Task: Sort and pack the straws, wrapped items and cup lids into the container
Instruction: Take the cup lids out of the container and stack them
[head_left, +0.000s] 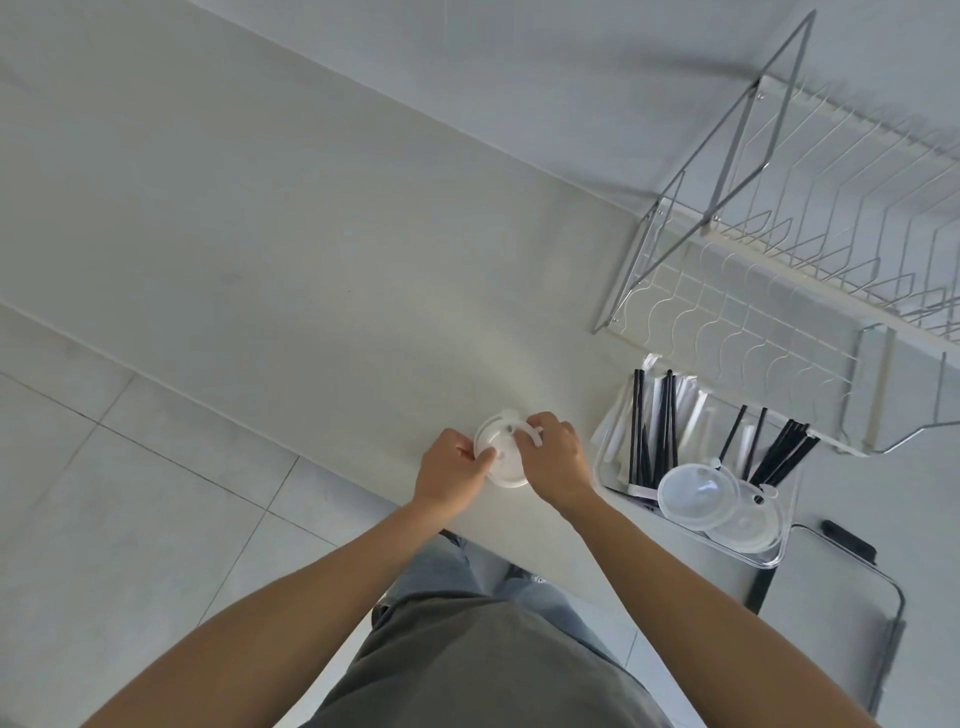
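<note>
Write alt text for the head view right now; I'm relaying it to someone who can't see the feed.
Both hands, left hand and right hand, grip a white cup lid at the near edge of a pale counter. To the right, a clear container already holds black straws, white wrapped items and clear lids, beside a wire dish rack.

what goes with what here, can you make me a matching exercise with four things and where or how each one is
Things:
1. cup lid
2. black straws
3. clear lids
4. wire rack

Places or states:
A. stacked in the near end of the container
B. held between left hand and right hand
C. on the counter beyond the container
D. leaning in the container's far right part

Pairs: 1-B, 2-D, 3-A, 4-C
</note>
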